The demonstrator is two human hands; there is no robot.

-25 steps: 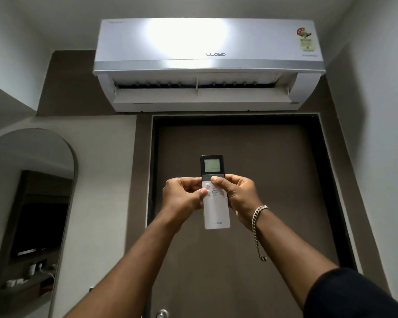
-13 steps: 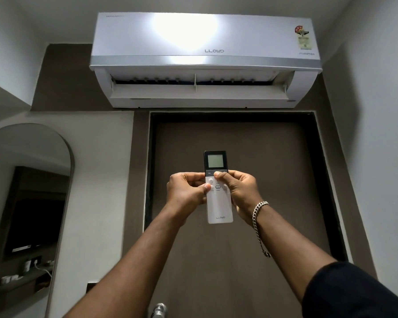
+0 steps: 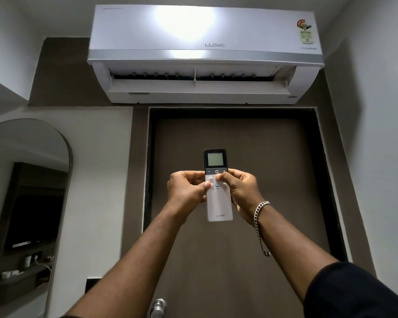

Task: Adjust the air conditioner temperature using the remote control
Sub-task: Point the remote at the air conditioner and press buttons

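Note:
I hold a slim white remote control (image 3: 219,205) with a black top and a grey lit screen upright in front of me, pointed up at the air conditioner. My left hand (image 3: 187,191) grips its left edge, thumb resting on the lower button row. My right hand (image 3: 240,191) grips the right edge, its thumb lying across the white buttons just under the minus, power and plus keys. The white wall-mounted air conditioner (image 3: 205,53) hangs above the door with its louvre flap swung open.
A brown door (image 3: 262,168) in a dark frame stands straight ahead, its metal handle (image 3: 158,306) low down. An arched mirror (image 3: 25,203) is on the left wall. A white wall closes in on the right. A chain bracelet hangs from my right wrist.
The remote and both hands sit slightly higher against the door. My right thumb has slid down off the dark key strip, so the minus, power and plus keys now show.

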